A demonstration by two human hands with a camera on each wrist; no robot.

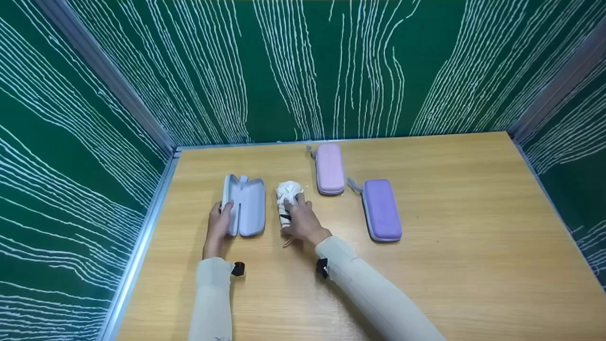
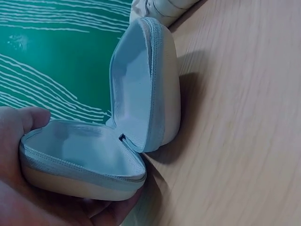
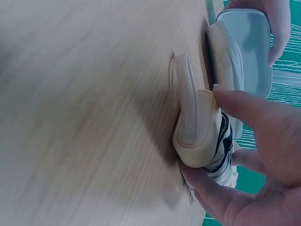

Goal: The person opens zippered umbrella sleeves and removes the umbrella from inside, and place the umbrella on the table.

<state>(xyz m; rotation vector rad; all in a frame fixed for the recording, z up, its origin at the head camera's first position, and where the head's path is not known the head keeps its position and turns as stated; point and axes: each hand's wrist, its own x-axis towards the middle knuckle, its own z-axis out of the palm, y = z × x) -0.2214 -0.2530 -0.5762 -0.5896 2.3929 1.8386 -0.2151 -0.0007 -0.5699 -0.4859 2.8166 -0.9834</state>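
Note:
At the left of the table, my left hand [image 1: 218, 226] grips one half of an open zip case [image 1: 253, 212] with a pale grey-blue lining. In the left wrist view the case [image 2: 136, 89] is hinged wide and nothing shows inside; thumb and fingers hold its outer shell. My right hand [image 1: 304, 223] holds a small folded umbrella [image 1: 287, 188], white with black bands, lying beside the case. Seen from the right wrist, its cream handle end [image 3: 200, 136] bears a wrist strap [image 3: 188, 96], and my thumb and fingers lie on either side of it.
A pink zip case [image 1: 330, 168] lies closed behind the umbrella, to its right. Farther right is a closed purple case [image 1: 382, 209] with a loop. Green walls [image 1: 331, 71] with white lines border the wooden table [image 1: 473, 227] at the back and sides.

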